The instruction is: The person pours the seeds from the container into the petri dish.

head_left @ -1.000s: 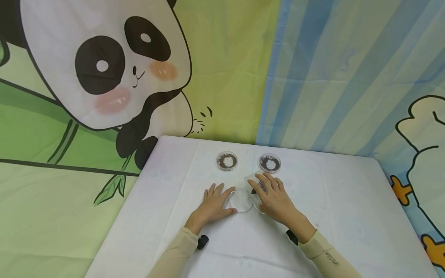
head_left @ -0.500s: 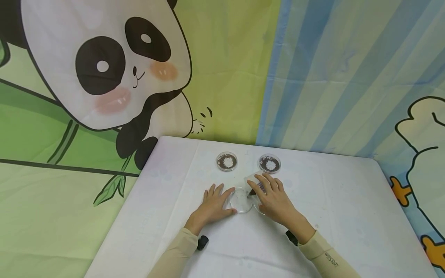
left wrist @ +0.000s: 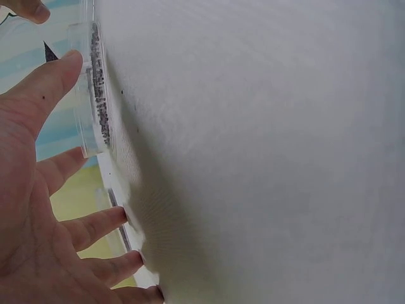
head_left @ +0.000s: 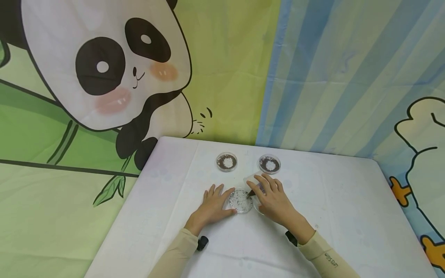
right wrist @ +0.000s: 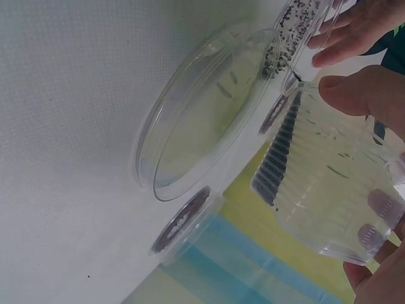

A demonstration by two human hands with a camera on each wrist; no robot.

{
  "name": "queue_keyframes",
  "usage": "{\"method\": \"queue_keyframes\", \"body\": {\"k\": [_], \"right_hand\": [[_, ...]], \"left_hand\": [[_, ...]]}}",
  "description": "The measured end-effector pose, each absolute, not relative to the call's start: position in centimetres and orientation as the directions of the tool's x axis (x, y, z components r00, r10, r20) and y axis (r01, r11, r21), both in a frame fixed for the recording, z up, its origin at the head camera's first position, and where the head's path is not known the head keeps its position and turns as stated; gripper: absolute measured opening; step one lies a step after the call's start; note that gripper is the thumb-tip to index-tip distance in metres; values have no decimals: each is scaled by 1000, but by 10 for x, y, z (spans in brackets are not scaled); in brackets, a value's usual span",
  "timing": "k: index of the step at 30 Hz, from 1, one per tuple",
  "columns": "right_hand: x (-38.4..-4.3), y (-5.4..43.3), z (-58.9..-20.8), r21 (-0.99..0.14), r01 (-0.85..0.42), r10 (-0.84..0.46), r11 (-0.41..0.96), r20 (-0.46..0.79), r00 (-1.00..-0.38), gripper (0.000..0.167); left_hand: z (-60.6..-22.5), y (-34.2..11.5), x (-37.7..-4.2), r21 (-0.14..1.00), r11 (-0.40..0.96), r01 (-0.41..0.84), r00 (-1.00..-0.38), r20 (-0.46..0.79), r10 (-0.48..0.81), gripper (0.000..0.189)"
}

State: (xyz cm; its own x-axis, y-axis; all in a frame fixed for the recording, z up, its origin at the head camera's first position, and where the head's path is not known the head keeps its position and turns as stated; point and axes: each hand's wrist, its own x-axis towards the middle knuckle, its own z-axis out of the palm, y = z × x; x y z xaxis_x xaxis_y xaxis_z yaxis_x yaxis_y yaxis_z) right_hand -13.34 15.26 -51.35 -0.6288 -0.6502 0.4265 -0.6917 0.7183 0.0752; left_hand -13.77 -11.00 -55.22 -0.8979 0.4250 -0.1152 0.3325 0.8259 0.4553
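A clear petri dish [head_left: 240, 200] lies flat on the white table, dark granules scattered over its bottom. My left hand [head_left: 213, 204] spreads its straight fingers beside it; thumb and forefinger touch the rim, and the other fingertips rest on the cloth in the left wrist view. Just right of the dish, my right hand [head_left: 274, 199] grips a clear ribbed plastic container [right wrist: 323, 171], tilted with its pointed corner over the dish. Dark granules [right wrist: 281, 149] lie along the container's lower side. A second clear dish [right wrist: 202, 120] sits under the right hand, partly hidden in the head view.
Two petri dishes, one at back left [head_left: 227, 161] and one at back right [head_left: 269, 164], hold dark brown material with a white patch in the middle. Behind the table [head_left: 340, 200] hangs a printed curtain [head_left: 226, 69] with a panda.
Dark granules have spread across the dish beside my left hand, which looked almost bare a second ago. The container's granules have shifted toward its pouring corner. Both hands have barely moved.
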Motion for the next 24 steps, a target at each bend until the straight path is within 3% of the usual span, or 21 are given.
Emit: {"method": "queue_keyframes", "body": {"k": [24], "right_hand": [[-132, 151, -511, 72, -695, -653, 715, 422, -629, 104]], "left_hand": [[-552, -111, -138, 468, 824, 319, -899, -127, 420, 80]]}}
